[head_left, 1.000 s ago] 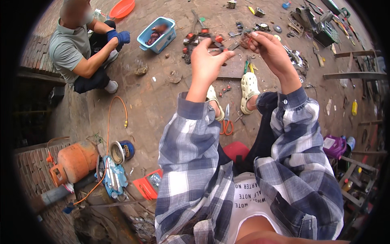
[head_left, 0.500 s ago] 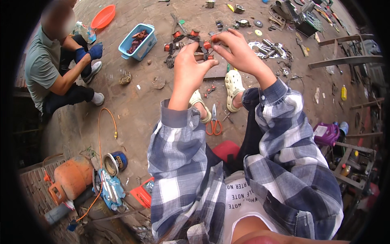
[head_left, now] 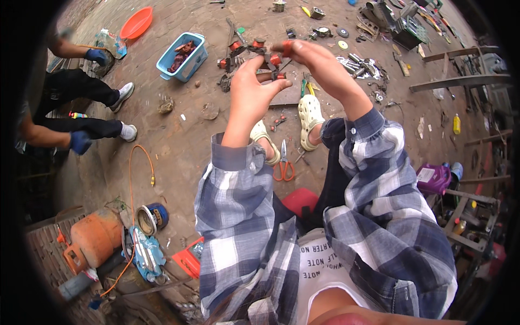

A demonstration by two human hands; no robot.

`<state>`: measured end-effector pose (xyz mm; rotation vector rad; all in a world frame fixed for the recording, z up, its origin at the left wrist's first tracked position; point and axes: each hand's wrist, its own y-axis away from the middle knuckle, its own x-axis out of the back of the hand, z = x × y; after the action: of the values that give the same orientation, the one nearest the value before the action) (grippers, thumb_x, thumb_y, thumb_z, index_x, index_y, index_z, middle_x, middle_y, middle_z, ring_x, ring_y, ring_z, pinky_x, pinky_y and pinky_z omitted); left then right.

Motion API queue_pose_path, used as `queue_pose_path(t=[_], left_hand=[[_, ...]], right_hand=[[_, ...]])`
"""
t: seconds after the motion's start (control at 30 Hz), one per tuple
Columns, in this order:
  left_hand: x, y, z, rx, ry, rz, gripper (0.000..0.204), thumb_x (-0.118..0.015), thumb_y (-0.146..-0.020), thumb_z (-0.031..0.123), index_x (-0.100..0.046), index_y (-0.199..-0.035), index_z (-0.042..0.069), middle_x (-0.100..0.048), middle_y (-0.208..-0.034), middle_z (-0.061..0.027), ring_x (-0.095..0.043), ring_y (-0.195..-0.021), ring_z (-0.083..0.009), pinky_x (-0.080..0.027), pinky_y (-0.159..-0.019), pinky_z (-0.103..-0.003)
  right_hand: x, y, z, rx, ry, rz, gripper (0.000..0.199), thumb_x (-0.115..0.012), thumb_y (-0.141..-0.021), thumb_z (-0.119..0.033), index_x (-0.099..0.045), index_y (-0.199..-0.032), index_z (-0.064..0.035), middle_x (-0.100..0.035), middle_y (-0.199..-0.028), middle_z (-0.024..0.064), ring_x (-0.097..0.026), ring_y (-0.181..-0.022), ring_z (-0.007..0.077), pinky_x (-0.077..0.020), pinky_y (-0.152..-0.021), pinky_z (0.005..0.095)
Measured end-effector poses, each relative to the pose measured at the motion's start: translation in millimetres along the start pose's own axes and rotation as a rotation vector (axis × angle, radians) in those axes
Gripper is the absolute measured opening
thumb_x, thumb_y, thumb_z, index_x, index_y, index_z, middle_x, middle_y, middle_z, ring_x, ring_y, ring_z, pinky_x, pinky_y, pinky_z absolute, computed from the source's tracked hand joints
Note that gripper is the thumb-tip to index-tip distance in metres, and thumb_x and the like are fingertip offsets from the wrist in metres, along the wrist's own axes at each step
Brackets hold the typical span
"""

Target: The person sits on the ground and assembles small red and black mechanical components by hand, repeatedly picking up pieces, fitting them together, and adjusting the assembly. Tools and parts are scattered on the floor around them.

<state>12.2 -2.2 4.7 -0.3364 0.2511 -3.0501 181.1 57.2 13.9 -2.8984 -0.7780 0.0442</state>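
In front of me is a dark metal part with several red-copper wire coils (head_left: 258,43) set round it, like a motor's stator. My left hand (head_left: 251,86) grips its near side, the thumb stretched out beside one coil and the other fingers partly hidden. My right hand (head_left: 311,57) is at the right side of the part, its fingers pointing forward and smeared by motion. A reddish patch shows at those fingertips, and whether they pinch it is unclear. Below my hands, scissors (head_left: 284,162) with orange handles lie on the ground by my cream clogs (head_left: 310,116).
At left a person with blue gloves (head_left: 81,142) is partly in view. A blue basin (head_left: 189,65) holding dark red pieces and an orange basin (head_left: 136,23) stand beyond. Metal parts (head_left: 360,67) lie at right. An orange gas cylinder (head_left: 97,233) lies at lower left.
My right hand has tilted, its fingers now blurred and stretched further forward. My left hand keeps its place. The person at left has moved back toward the edge, gloved hands apart.
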Motion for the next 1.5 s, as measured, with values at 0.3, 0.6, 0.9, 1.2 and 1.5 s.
queue_pose_path(t=[0.3,0.6,0.9,1.2,1.5], left_hand=[[2,1,-4,-0.032,-0.473,0.160,0.044,-0.080,-0.065,0.012,-0.060,-0.100,-0.004,-0.062,-0.097,-0.0143,-0.068,-0.080,-0.0227,-0.053,-0.066,-0.033],[4,-2,-12,-0.036,-0.273,-0.017,0.047,-0.081,-0.063,0.009,-0.057,-0.101,-0.007,-0.063,-0.094,-0.0134,-0.066,-0.081,-0.0209,-0.052,-0.065,-0.031],[20,-6,-18,0.040,-0.505,0.185,0.048,-0.082,-0.060,0.017,-0.060,-0.098,-0.003,-0.061,-0.093,-0.0182,-0.061,-0.085,-0.0334,-0.049,-0.074,-0.039],[11,0,-17,-0.034,-0.069,-0.094,0.051,-0.079,-0.064,0.007,-0.056,-0.108,-0.006,-0.062,-0.103,-0.0139,-0.065,-0.088,-0.0254,-0.052,-0.068,-0.034],[34,-6,-5,0.223,0.370,0.183,0.042,-0.075,-0.074,0.005,-0.058,-0.112,-0.002,-0.066,-0.091,-0.0078,-0.066,-0.081,-0.0149,-0.051,-0.060,-0.025]], right_hand=[[-18,6,-10,0.252,0.805,-0.004,0.025,-0.061,-0.086,-0.022,-0.060,-0.086,0.0030,-0.064,-0.080,0.0175,-0.062,-0.076,0.0296,-0.0472,-0.067,0.0357],[12,0,6,0.217,0.868,0.286,0.020,-0.064,-0.083,-0.019,-0.064,-0.089,0.0007,-0.064,-0.074,0.0159,-0.063,-0.071,0.0284,-0.0491,-0.067,0.0344],[9,14,-21,0.010,0.220,-0.400,0.020,-0.064,-0.087,-0.016,-0.064,-0.093,0.0033,-0.067,-0.083,0.0065,-0.062,-0.077,0.0126,-0.0499,-0.074,0.0279],[46,-3,6,0.002,-0.475,0.214,0.023,-0.054,-0.094,-0.018,-0.062,-0.106,0.0005,-0.065,-0.101,0.0073,-0.060,-0.088,0.0126,-0.0478,-0.085,0.0251],[40,9,-14,0.014,-0.477,0.070,0.020,-0.051,-0.093,-0.017,-0.061,-0.087,-0.0011,-0.062,-0.088,0.0065,-0.056,-0.080,0.0117,-0.0449,-0.076,0.0228]])
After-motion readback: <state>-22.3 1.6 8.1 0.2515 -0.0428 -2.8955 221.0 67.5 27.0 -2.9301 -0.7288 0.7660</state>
